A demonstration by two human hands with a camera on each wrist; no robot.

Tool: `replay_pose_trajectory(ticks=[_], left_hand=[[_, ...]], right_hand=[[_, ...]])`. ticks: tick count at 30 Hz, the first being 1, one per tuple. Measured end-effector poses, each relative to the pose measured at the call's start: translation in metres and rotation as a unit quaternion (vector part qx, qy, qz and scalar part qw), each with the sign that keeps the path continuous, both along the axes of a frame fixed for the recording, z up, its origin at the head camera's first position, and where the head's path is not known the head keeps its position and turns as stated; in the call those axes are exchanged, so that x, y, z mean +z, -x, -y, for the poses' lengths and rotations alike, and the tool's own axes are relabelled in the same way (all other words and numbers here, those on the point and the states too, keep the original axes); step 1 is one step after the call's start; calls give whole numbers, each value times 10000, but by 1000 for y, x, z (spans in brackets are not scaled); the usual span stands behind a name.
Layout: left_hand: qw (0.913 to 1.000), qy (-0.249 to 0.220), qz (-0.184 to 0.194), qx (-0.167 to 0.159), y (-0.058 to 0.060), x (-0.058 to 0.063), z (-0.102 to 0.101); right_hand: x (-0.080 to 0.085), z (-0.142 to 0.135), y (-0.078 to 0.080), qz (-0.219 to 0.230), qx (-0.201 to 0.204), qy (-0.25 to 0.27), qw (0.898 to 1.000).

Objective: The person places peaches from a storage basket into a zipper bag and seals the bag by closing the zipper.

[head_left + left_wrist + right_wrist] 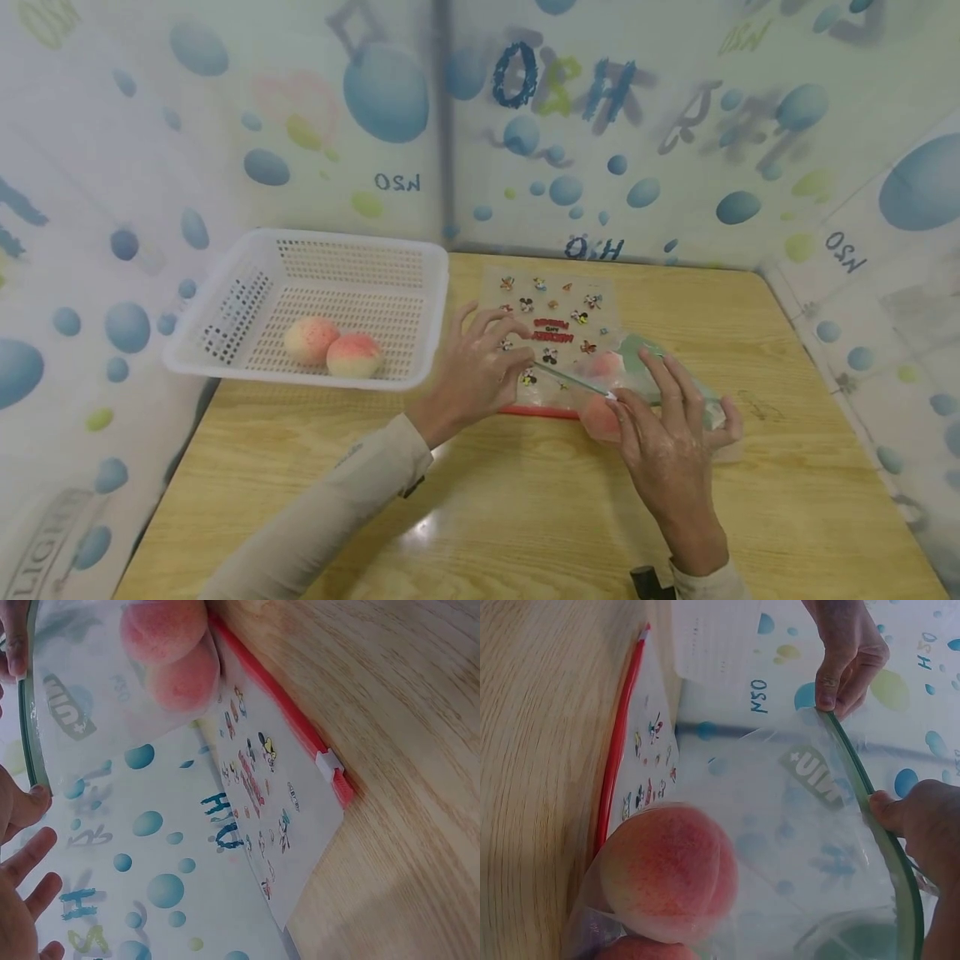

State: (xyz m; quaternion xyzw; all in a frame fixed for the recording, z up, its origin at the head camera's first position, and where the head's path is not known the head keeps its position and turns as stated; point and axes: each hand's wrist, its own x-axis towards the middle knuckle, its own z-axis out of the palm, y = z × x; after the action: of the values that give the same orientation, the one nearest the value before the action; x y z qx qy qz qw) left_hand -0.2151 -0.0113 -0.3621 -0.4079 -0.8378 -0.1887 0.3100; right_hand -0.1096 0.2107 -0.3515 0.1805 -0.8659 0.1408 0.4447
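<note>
A clear zip bag with a green top edge stands between both hands, holding two pink-yellow peaches low inside. At one end of the green edge, my left hand pinches the corner between thumb and fingertips, its other fingers spread. Farther along the same edge my right hand pinches the strip with thumb and finger, beside a small white piece. Between the hands the green edge is pulled straight. The right hand's other fingers lie over the green part of the bag.
Behind the bag, a flat cartoon-printed pouch with a red zip and white slider lies on the wooden table. A white perforated basket at left contains two peaches. Printed walls stand behind and beside the table.
</note>
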Motion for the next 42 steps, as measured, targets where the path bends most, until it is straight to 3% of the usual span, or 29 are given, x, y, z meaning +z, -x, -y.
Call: replay_pose_trajectory(ticks=[17, 26, 42], left_hand=[[9999, -102, 115, 17, 3, -3, 2], [9977, -45, 234, -630, 0, -2, -7], [9988, 220, 274, -343, -1, -8, -7]], right_hand=[[-3, 5, 0, -263, 20, -9, 9997], [-5, 9, 2, -370, -17, -140, 9992], [-7, 4, 3, -363, -145, 39, 9992]])
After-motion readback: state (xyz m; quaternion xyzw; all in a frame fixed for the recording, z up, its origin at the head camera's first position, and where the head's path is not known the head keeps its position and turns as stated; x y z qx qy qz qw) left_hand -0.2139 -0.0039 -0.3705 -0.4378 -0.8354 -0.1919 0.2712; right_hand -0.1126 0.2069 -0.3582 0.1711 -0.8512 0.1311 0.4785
